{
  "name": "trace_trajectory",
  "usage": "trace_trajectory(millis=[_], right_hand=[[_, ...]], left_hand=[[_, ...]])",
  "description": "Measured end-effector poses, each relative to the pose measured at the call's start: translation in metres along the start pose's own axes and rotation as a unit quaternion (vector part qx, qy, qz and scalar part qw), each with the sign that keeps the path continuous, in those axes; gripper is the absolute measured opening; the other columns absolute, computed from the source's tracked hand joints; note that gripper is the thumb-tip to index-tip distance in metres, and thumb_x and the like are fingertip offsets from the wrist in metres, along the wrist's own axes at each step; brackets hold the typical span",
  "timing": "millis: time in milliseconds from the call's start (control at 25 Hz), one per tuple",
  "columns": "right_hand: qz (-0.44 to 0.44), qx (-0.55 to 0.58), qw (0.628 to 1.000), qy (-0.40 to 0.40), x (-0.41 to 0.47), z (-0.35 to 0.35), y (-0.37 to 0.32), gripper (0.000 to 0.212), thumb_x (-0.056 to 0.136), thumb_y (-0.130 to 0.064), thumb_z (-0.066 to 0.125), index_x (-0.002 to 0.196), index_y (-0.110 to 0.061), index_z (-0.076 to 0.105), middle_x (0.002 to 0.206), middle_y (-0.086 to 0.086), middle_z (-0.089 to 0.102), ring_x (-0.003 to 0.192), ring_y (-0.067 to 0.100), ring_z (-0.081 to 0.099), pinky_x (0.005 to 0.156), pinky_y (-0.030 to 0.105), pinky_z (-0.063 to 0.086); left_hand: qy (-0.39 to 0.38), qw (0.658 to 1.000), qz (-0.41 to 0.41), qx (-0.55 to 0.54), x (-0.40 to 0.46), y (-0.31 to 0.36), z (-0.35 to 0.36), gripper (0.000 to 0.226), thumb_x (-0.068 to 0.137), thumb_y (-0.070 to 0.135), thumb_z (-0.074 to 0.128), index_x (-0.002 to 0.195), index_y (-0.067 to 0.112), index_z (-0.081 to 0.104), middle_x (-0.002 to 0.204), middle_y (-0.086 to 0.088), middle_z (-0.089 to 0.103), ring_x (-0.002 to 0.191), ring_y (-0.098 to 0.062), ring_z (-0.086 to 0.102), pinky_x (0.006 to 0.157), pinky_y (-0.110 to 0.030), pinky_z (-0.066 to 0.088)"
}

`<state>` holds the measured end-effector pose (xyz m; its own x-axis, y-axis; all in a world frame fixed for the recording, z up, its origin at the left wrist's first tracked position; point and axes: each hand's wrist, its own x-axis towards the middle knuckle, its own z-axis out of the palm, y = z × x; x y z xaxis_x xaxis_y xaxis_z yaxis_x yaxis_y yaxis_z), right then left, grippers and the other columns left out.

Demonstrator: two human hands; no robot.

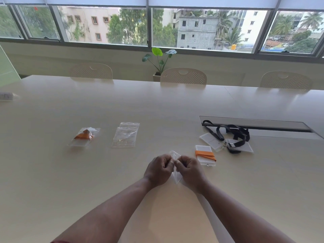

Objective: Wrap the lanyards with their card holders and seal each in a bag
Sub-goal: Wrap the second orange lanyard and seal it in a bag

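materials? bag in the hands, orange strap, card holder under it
Bag: thin clear plastic film, glossy; the table shows through it and it creases in both grips.
Orange strap: looks like flat woven fabric, matte; weave too small to confirm.
Card holder: frosted translucent plastic, apparently stiff, flat with straight edges.

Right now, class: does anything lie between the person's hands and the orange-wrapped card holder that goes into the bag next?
Nothing visible does. Both hands, left hand and right hand, pinch a clear bag. The orange-wrapped card holder lies just to their right on the table, with bare tabletop between. The black lanyards lie farther back, off that path.
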<state>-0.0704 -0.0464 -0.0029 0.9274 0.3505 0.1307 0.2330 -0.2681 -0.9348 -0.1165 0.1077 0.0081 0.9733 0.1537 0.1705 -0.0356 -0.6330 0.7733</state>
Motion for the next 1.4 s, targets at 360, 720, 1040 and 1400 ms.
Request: trace_trajectory(millis=[360,720,1040,1400], right_hand=[[-0.032,-0.045,0.998,0.041,-0.004,0.002,-0.006,0.029,0.084,-0.027,0.063,0.064,-0.008,0.053,0.054,-0.012,0.043,0.051,0.004,0.036,0.049,0.027,0.032],[-0.06,-0.043,0.996,0.048,-0.008,-0.001,-0.008,0.015,0.086,-0.012,0.07,0.072,-0.015,0.067,0.064,0.003,0.062,0.057,0.003,0.049,0.054,0.022,0.04],[-0.14,-0.079,0.978,0.135,-0.012,0.002,-0.005,0.021,0.085,-0.001,0.067,0.078,-0.021,0.065,0.073,-0.008,0.063,0.072,0.013,0.059,0.06,0.02,0.046],[-0.094,-0.132,0.98,0.115,-0.012,0.005,-0.006,0.016,0.086,-0.026,0.071,0.098,-0.031,0.061,0.087,-0.014,0.064,0.076,0.002,0.06,0.064,0.009,0.041]], left_hand=[[0.041,0.999,0.022,0.018,-0.002,-0.002,0.004,0.035,0.091,0.039,0.049,0.067,0.015,0.045,0.057,0.004,0.053,0.055,-0.02,0.048,0.055,-0.04,0.043],[0.059,0.998,0.01,-0.015,-0.003,-0.002,0.003,0.027,0.079,0.039,0.06,0.061,0.025,0.046,0.053,0.011,0.051,0.05,-0.007,0.044,0.053,-0.028,0.041],[0.11,0.993,-0.01,-0.027,-0.005,-0.002,0.003,0.017,0.071,0.032,0.061,0.063,0.024,0.048,0.054,0.01,0.057,0.047,-0.009,0.049,0.048,-0.023,0.04],[0.122,0.992,0.027,-0.031,-0.006,-0.003,0.003,0.023,0.085,0.025,0.063,0.071,0.028,0.044,0.055,0.011,0.054,0.049,-0.008,0.048,0.052,-0.027,0.041]])
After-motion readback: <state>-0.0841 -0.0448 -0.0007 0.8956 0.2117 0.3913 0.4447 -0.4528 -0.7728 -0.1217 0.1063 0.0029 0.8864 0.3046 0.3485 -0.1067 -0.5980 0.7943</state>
